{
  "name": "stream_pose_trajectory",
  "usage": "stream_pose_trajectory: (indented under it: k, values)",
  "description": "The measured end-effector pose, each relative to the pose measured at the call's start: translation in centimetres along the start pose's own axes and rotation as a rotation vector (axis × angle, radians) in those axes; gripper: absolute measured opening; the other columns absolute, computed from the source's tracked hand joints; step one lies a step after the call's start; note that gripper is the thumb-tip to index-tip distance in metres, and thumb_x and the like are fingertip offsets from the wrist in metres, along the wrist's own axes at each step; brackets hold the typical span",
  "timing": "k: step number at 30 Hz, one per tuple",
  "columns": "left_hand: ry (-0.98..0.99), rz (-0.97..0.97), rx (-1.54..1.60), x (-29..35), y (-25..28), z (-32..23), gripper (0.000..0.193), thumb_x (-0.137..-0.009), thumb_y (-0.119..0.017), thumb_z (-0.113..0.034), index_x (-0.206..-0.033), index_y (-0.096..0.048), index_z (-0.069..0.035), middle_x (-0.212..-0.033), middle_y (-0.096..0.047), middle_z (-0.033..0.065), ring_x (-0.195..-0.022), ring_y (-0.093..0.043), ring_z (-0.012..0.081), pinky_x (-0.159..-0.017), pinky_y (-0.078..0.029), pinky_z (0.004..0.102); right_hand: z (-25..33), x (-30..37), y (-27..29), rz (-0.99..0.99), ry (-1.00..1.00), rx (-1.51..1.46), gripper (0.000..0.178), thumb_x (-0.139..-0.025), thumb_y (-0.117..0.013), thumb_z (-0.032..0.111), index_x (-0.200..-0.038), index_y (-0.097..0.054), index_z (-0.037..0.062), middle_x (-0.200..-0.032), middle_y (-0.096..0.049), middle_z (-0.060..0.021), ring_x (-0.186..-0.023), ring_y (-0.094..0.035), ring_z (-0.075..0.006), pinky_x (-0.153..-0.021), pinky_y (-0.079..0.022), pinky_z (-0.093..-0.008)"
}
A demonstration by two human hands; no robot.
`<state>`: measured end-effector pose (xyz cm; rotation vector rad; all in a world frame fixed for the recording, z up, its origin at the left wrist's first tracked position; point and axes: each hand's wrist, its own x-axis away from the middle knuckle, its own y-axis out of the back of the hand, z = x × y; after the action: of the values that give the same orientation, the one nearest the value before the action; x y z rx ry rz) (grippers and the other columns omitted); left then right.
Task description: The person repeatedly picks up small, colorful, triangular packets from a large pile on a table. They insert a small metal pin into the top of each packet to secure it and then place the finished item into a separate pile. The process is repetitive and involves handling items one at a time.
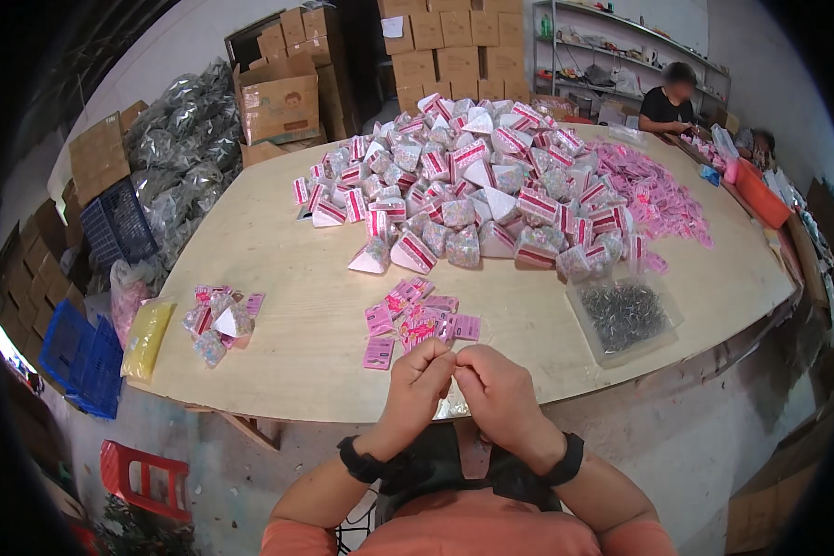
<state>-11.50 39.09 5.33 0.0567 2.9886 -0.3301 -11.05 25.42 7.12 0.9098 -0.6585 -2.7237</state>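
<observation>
My left hand [418, 387] and my right hand [501, 393] meet at the table's front edge, fingertips pinched together. What they pinch is too small and too covered to make out. A shiny clear bit of plastic [452, 404] shows just below the fingers. Right beyond my hands lies a loose cluster of pink printed cards [424, 322]. To the right of them stands a clear plastic box [590, 345] full of small dark metal pieces [628, 317].
A large heap of small filled bags with pink-and-white labels [454, 185] covers the table's [296, 306] far middle. Pink packets [653, 190] spread beside it. A smaller bag group [221, 320] and a yellow package [148, 340] lie left. Another person [667, 109] sits at the far right.
</observation>
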Motion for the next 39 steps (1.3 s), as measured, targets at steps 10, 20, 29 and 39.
stream_pose_trajectory:
  k: [10,20,29,39]
  values:
    - [0.053,-0.116,-0.075,-5.5,3.9,-2.8,0.014,-0.086,-0.05,-0.014,-0.074,-0.049,-0.007,-0.059,-0.048,0.0022,-0.051,-0.047,0.0098,-0.045,-0.036,0.0224,-5.4,-1.1,2.1,-0.146,-0.303,-0.368,0.005,-0.083,-0.058,0.007,-0.084,-0.06,0.0024,-0.064,-0.055,-0.0056,-0.055,-0.052,-0.013,-0.049,-0.04,-0.0253]
    - [0.332,-0.555,-0.649,-20.1,14.9,-0.2,0.08,-0.074,-0.06,-0.045,-0.128,-0.03,0.005,-0.108,-0.052,0.0241,-0.06,-0.059,0.0307,-0.046,-0.049,0.0379,-11.1,-0.7,3.0,-0.045,-0.893,-0.788,0.009,-0.086,-0.056,0.009,-0.087,-0.06,0.0012,-0.057,-0.051,-0.0012,-0.041,-0.038,-0.004,-0.037,-0.029,-0.0183]
    - [0.487,-0.53,-0.878,-25.8,18.5,4.9,0.069,-0.074,-0.056,-0.052,-0.102,-0.053,0.011,-0.099,-0.058,0.0264,-0.067,-0.063,0.0375,-0.047,-0.052,0.0418,-13.3,1.1,2.4,0.022,-0.901,-0.883,0.01,-0.086,-0.056,0.006,-0.091,-0.06,-0.0017,-0.061,-0.052,-0.0011,-0.049,-0.044,-0.0047,-0.041,-0.032,-0.0174]
    - [0.095,-0.335,0.136,-19.1,19.8,2.9,0.039,-0.08,-0.053,-0.011,-0.116,-0.046,0.002,-0.108,-0.057,0.0148,-0.097,-0.059,0.0252,-0.081,-0.05,0.0377,-13.9,1.4,2.2,0.005,-0.839,-0.921,0.009,-0.085,-0.053,0.003,-0.091,-0.059,-0.0026,-0.057,-0.052,-0.0027,-0.043,-0.042,-0.0055,-0.038,-0.031,-0.0189]
